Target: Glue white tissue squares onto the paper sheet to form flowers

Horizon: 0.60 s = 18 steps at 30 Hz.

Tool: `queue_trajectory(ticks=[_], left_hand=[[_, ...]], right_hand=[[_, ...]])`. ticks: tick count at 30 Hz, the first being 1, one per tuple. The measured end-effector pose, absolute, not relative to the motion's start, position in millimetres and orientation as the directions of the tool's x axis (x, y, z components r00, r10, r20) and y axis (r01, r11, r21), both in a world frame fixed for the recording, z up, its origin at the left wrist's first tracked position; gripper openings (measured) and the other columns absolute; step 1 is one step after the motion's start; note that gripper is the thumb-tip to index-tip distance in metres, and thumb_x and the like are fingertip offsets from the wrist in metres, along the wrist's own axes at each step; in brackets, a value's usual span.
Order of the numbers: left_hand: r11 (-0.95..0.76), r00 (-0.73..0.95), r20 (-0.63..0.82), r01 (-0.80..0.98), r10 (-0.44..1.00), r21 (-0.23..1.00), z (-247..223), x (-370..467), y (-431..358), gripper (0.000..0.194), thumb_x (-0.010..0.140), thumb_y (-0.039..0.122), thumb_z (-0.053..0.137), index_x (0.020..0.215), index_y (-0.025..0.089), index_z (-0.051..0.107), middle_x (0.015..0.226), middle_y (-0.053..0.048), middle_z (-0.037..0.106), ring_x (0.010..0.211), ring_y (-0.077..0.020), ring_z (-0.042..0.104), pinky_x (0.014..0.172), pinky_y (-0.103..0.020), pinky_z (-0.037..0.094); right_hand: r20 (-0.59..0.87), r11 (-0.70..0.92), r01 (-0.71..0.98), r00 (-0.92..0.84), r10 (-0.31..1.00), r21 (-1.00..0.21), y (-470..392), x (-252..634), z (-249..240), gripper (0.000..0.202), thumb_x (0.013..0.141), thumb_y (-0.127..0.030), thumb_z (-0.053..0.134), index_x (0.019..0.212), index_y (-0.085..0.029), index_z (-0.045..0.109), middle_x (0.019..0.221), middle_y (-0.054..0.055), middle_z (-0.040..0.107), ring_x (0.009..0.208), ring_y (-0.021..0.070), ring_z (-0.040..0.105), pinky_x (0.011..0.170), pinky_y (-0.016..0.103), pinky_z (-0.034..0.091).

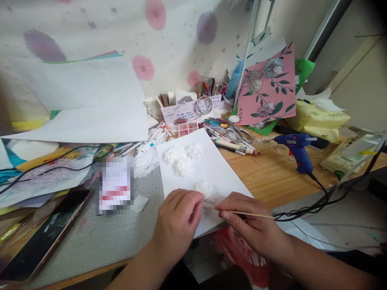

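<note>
A thin stick [254,214] is pinched in the closed fingers of the right hand [256,227]; filmy white paper [214,200] is held between it and the pinched left hand [178,217]. Beyond, white tufts [182,166] are spread on a sheet [222,171], one partly covered.

Desk [254,177]: bare wood is shown at the right; the left is covered by a grey mat [90,237].
White sheet [225,171]: laid flat mid-desk, the wood partly overlapped.
Pens [231,145]: strewn behind the sheet.
Blue glue gun [296,150]: rested on the wood.
Phone [45,233]: placed at the mat's left side.
</note>
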<state>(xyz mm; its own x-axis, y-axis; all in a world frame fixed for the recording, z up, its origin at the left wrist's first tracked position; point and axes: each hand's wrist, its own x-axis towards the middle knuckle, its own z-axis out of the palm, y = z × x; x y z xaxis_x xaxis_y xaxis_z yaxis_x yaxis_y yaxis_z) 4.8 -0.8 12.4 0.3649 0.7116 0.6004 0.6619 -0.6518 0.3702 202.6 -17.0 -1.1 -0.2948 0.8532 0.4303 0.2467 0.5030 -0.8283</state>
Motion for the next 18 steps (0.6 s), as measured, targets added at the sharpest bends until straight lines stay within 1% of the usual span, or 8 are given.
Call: queue_trajectory(ticks=[2, 4, 6, 10, 13, 15, 18], left_hand=[[-0.699, 0.430, 0.603, 0.636, 0.673, 0.327, 9, 7, -1, 0.015, 0.083, 0.007, 0.054, 0.089, 0.018, 0.061, 0.078, -0.001, 0.067, 0.073, -0.0163, 0.059, 0.069, -0.031, 0.047], [-0.705, 0.454, 0.585, 0.634, 0.672, 0.317, 8, 6, 0, 0.015, 0.084, 0.006, 0.054, 0.089, 0.018, 0.061, 0.077, -0.001, 0.066, 0.072, -0.0168, 0.058, 0.069, -0.032, 0.045], [-0.701, 0.467, 0.563, 0.636, 0.682, 0.323, 8, 5, 1, 0.014, 0.084, 0.007, 0.054, 0.088, 0.019, 0.061, 0.077, -0.001, 0.066, 0.073, -0.0172, 0.057, 0.070, -0.033, 0.044], [-0.684, 0.474, 0.525, 0.647, 0.707, 0.337, 10, 6, 3, 0.012, 0.085, 0.009, 0.054, 0.087, 0.019, 0.061, 0.075, -0.001, 0.065, 0.075, -0.0176, 0.056, 0.071, -0.033, 0.043], [-0.675, 0.478, 0.503, 0.652, 0.720, 0.346, 10, 7, 4, 0.011, 0.086, 0.010, 0.054, 0.086, 0.019, 0.060, 0.075, 0.000, 0.064, 0.075, -0.0175, 0.056, 0.072, -0.033, 0.042], [-0.672, 0.486, 0.485, 0.651, 0.727, 0.355, 9, 7, 4, 0.011, 0.086, 0.010, 0.053, 0.086, 0.019, 0.060, 0.076, 0.000, 0.064, 0.075, -0.0176, 0.056, 0.072, -0.034, 0.042], [-0.655, 0.481, 0.459, 0.655, 0.746, 0.377, 8, 6, 5, 0.011, 0.085, 0.009, 0.054, 0.088, 0.019, 0.058, 0.078, 0.000, 0.064, 0.077, -0.0181, 0.055, 0.072, -0.034, 0.043]], right_hand=[[0.437, 0.509, 0.228, -0.303, 0.847, -0.830, -17, 203, -1, 0.017, 0.087, -0.013, 0.057, 0.097, -0.019, 0.069, 0.078, 0.003, 0.068, 0.074, 0.0131, 0.061, 0.065, 0.024, 0.048], [0.431, 0.501, 0.208, -0.303, 0.850, -0.840, -17, 203, -1, 0.017, 0.087, -0.013, 0.057, 0.096, -0.020, 0.069, 0.078, 0.003, 0.068, 0.074, 0.0135, 0.061, 0.066, 0.025, 0.048], [0.377, 0.431, 0.178, -0.268, 0.886, -0.885, -16, 203, -1, 0.014, 0.086, -0.016, 0.058, 0.093, -0.020, 0.070, 0.077, 0.003, 0.068, 0.073, 0.0141, 0.061, 0.064, 0.025, 0.047], [0.230, 0.241, 0.105, -0.106, 0.967, -0.965, -13, 205, -1, 0.013, 0.089, -0.025, 0.056, 0.089, -0.020, 0.068, 0.072, 0.001, 0.065, 0.068, 0.0131, 0.060, 0.059, 0.023, 0.046], [0.232, 0.236, 0.099, -0.050, 0.971, -0.967, -9, 206, 3, 0.015, 0.091, -0.026, 0.053, 0.089, -0.020, 0.066, 0.073, -0.001, 0.064, 0.071, 0.0117, 0.059, 0.062, 0.021, 0.046], [0.244, 0.250, 0.107, -0.068, 0.967, -0.962, -8, 204, 7, 0.014, 0.091, -0.026, 0.054, 0.088, -0.020, 0.066, 0.073, -0.001, 0.063, 0.071, 0.0114, 0.059, 0.064, 0.021, 0.045], [0.261, 0.276, 0.139, -0.118, 0.958, -0.951, -7, 199, 12, 0.014, 0.089, -0.023, 0.054, 0.084, -0.018, 0.066, 0.070, -0.001, 0.063, 0.068, 0.0113, 0.059, 0.061, 0.021, 0.045]])
